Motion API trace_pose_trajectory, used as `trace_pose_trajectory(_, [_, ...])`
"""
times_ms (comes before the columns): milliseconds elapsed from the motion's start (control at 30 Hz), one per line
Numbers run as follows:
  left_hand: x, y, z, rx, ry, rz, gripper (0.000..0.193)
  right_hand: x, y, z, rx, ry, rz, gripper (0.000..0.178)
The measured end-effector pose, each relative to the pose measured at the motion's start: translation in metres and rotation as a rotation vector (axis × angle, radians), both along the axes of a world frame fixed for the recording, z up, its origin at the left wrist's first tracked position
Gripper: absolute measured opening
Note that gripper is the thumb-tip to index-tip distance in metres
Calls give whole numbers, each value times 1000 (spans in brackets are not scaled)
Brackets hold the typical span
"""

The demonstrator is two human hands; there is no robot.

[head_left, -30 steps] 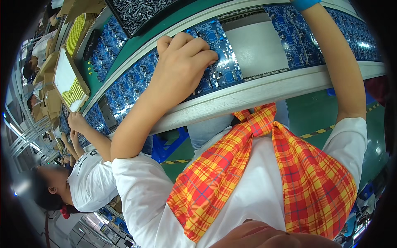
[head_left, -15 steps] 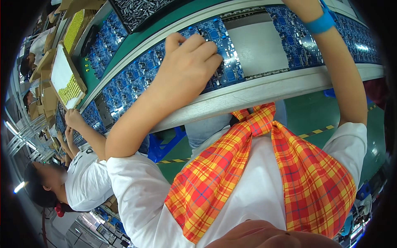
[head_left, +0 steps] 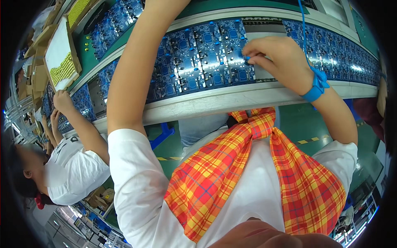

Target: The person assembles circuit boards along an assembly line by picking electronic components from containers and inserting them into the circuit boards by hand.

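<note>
So, far left, a co-worker (head_left: pixel 74 175) in a white shirt had a hand (head_left: pixel 62 101) up near a tilted box (head_left: pixel 63 62) with yellow parts bunched at its low end, probably slid there by the slope. Just right of that, some spare boards (head_left: pixel 115 27) lay on the green bench (head_left: pixel 86 53), off the line.

Next came the wearer's left forearm (head_left: pixel 134 78), running up across the row and out of the top of the view. The left hand itself was cut off, so nobody could tell whether it was spread, pressed together or pinching anything.

The main boards (head_left: pixel 198 53) sat edge to edge between two pale rails (head_left: pixel 215 98), which likely kept them lined up. At the row's right end the right hand (head_left: pixel 283 58) hung palm down, fingers curled and thumb close to them, with a blue bit (head_left: pixel 247 58) right at the tips — couldn't tell if it was pinched or just part of the board. Under that hand was a bare grey panel (head_left: pixel 264 73), a gap in the row.

A blue strap (head_left: pixel 316 87) ringed that wrist, its cord (head_left: pixel 304 37) running upward — presumably for static. More boards (head_left: pixel 343 53) filled the rails further right, and a maroon sleeve (head_left: pixel 367 113) showed at the edge.
</note>
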State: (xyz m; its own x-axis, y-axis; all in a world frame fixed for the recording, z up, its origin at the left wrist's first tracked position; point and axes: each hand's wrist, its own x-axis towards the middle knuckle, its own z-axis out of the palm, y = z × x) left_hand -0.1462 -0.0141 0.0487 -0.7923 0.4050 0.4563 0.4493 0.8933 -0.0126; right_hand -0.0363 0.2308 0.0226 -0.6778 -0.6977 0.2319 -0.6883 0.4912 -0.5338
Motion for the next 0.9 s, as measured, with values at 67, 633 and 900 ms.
trace_pose_trajectory(67, [-5, -5, -10, 37, 26, -1, 14, 0, 0, -1, 35, -23, -25, 9])
trace_pose_trajectory(633, [95, -30, -11, 526, -468, -261, 14, -2, -15, -9, 127, 78, -43, 10])
trace_pose_trajectory(900, [121, -41, -29, 503, -647, -249, 20, 10, -29, -29, 240, 189, -132, 17])
